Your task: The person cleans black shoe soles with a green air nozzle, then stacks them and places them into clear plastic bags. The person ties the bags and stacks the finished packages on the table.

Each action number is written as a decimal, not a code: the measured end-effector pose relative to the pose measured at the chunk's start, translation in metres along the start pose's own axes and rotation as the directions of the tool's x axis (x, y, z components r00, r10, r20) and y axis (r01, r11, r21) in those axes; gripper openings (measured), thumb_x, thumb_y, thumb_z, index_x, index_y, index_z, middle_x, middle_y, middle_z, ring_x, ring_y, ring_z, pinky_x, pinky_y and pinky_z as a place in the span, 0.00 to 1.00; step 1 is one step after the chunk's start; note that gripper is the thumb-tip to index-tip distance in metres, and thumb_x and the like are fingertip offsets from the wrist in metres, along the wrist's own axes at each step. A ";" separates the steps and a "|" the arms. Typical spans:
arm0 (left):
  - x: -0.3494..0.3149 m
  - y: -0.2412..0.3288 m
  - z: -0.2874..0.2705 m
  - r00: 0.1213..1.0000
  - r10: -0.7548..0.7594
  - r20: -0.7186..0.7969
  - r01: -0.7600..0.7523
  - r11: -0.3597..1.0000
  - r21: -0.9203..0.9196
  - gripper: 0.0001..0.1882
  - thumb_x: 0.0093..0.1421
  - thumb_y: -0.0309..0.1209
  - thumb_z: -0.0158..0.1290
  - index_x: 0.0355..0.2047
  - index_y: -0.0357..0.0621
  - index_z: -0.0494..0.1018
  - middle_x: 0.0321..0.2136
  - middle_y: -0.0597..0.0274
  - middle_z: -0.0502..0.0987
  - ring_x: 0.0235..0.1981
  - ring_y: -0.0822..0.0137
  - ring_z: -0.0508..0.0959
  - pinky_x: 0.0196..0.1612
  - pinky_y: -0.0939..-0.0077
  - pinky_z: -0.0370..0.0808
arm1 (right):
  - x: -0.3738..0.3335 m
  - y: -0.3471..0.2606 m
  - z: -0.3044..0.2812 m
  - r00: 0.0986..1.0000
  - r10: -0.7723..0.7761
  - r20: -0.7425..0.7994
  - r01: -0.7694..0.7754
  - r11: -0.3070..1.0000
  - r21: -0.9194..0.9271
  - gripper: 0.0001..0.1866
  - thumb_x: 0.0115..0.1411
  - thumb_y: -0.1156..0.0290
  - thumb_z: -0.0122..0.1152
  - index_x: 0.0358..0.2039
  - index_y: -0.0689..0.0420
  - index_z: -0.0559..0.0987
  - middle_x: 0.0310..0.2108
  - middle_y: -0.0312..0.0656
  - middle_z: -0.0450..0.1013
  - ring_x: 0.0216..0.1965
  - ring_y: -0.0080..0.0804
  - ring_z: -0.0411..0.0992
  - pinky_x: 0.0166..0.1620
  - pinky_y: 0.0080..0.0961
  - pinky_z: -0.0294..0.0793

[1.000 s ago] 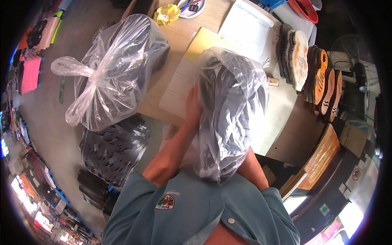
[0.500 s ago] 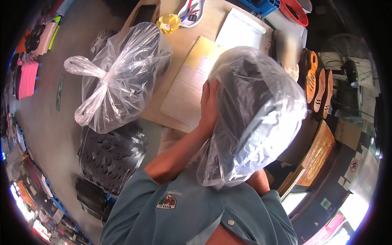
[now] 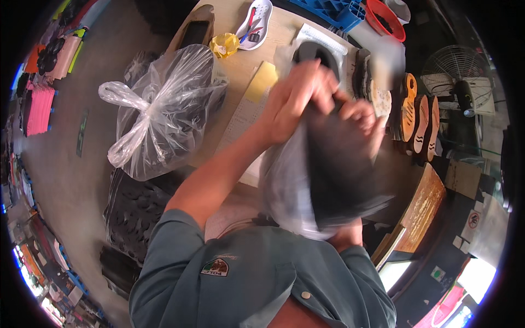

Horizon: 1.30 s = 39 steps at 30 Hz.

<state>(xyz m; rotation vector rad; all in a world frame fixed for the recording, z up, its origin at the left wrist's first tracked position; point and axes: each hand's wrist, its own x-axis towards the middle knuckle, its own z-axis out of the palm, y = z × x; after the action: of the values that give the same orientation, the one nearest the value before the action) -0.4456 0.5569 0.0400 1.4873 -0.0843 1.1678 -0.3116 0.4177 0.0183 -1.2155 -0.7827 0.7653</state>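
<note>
A clear plastic bag (image 3: pixel 290 180) with dark contents stands in front of my chest, blurred by motion. At its upper end my left hand (image 3: pixel 295 104) has its fingers closed around gathered plastic. Close by on the right, my right hand (image 3: pixel 362 117) curls its fingers at the same end of the bag; its forearm is mostly behind the bag. Just beyond my left fingers, a black sole-shaped piece (image 3: pixel 317 54) shows, partly covered by clear plastic. Whether it is inside the bag I cannot tell.
A second knotted clear bag (image 3: pixel 164 117) is at the left table edge, above a bag of black cut pieces (image 3: pixel 136 210). Paper sheets (image 3: pixel 240 117), a yellow crumpled piece (image 3: pixel 225 45) and a white tray (image 3: pixel 262 16) lie on the table. Soles (image 3: pixel 421 123) and a fan (image 3: pixel 462 95) are right.
My left hand has moved up from the bag's side to its upper end. My right hand has come from below up beside it. The black sole-shaped piece now shows beyond the hands.
</note>
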 end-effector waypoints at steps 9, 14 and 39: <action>-0.061 0.012 -0.017 0.927 -0.229 0.298 0.098 0.912 0.398 0.06 0.60 0.25 0.61 0.27 0.45 0.76 0.31 0.67 0.79 0.53 0.58 0.80 0.73 0.44 0.58 | -0.055 0.017 -0.002 0.998 0.067 0.021 -0.068 0.996 0.064 0.07 0.68 0.69 0.67 0.31 0.55 0.83 0.29 0.37 0.81 0.62 0.41 0.74 0.70 0.47 0.62; -0.064 0.037 -0.001 0.940 -0.315 0.131 0.206 0.830 0.519 0.14 0.62 0.26 0.61 0.47 0.45 0.74 0.53 0.55 0.70 0.63 0.50 0.70 0.74 0.44 0.55 | -0.067 -0.003 0.006 0.994 0.060 0.091 -0.069 0.993 0.095 0.06 0.65 0.76 0.67 0.43 0.57 0.84 0.39 0.40 0.83 0.68 0.45 0.68 0.72 0.47 0.59; -0.086 0.046 0.040 0.885 -0.464 -0.024 0.317 0.565 0.762 0.34 0.68 0.24 0.51 0.73 0.36 0.55 0.77 0.36 0.44 0.74 0.21 0.46 0.74 0.33 0.50 | 0.138 -0.003 -0.021 0.905 0.167 0.391 0.287 0.439 -0.851 0.12 0.66 0.74 0.58 0.47 0.62 0.84 0.34 0.55 0.81 0.35 0.37 0.81 0.45 0.32 0.79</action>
<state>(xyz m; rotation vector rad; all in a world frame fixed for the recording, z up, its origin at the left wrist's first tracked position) -0.4937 0.4653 0.0218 2.2002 0.6760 0.6913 -0.2212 0.5230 0.0329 -1.9999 -1.7601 0.5197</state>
